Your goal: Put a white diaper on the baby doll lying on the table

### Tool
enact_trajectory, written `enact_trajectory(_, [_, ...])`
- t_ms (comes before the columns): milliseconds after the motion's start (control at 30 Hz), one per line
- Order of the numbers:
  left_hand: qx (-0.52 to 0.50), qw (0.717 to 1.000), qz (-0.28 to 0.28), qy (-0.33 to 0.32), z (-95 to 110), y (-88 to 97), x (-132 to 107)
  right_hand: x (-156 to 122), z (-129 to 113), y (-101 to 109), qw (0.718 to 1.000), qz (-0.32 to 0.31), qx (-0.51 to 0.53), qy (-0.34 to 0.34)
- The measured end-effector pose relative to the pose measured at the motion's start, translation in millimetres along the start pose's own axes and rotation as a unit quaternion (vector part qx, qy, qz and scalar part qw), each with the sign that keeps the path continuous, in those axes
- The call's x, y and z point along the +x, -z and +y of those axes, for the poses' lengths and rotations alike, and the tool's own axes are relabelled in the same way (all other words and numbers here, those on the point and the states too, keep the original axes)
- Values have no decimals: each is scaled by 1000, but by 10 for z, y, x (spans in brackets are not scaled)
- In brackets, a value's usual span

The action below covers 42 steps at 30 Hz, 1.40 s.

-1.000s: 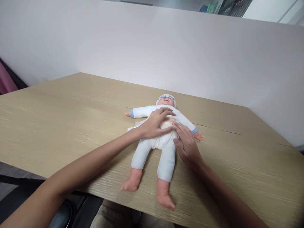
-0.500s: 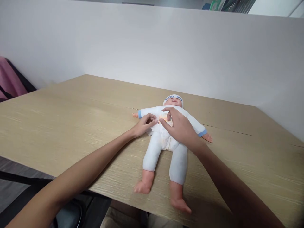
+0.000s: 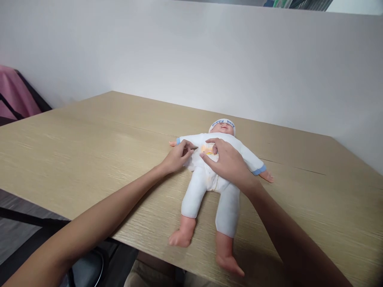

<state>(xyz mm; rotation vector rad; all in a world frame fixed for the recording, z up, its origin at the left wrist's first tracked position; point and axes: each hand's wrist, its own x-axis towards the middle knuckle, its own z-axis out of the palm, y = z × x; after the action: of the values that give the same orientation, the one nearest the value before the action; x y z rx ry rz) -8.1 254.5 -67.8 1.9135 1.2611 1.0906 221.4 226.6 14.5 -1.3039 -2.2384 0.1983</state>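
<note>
A baby doll (image 3: 196, 195) in a white suit and a white cap lies on its back, feet toward me. Around its hips is a white diaper (image 3: 211, 167) with a yellow-orange print at the front waist. My left hand (image 3: 178, 156) is at the diaper's left side, thumb and fingers closed in a pinch at its edge. Over the belly rests my right hand (image 3: 229, 161), its thumb and index finger spread apart on either side of the print and another finger bent between them. The palm hides the diaper's right side.
The doll lies on a wooden table (image 3: 89, 139) with a thin seam across it. A white partition (image 3: 191, 59) rises behind the far edge. Pink cloth (image 3: 18, 91) hangs at the far left, and a dark chair (image 3: 86, 267) stands below the near edge.
My left hand has drawn slightly left, away from the right thumb, and its fingers are closer together. More of the diaper's print shows. The view has shifted a little.
</note>
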Motion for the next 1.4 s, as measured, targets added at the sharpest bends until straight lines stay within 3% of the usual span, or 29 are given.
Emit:
enact_trajectory(167, [153,987,16,33,32,170,-147,1,-43,-74,999,14,-40,1])
enact_trajectory(300, [248,958,-91,115,81,317,-183,15,-67,-91,999,10,-42,-19])
enact_trajectory(467, [178,957,-177,148,183,546,-103,25,-76,-104,999,6,-38,-25])
enact_trajectory(633, [-2,980,-144,138,333,644,89,26,-67,-130,999,7,-34,-19])
enact_trajectory(767, [-140,971,-113,157,504,433,275,20,-41,-133,1000,6,-8,-15])
enact_trajectory(967, [-193,966,-99,137,656,-80,379,34,-14,-56,999,-6,35,-22])
enact_trajectory(1200, [-280,958,-7,57,402,-281,213,83,63,21,995,-34,72,-59])
enact_trajectory(1400, [-218,975,30,-8,160,-405,135,88,110,47,994,-44,80,-59])
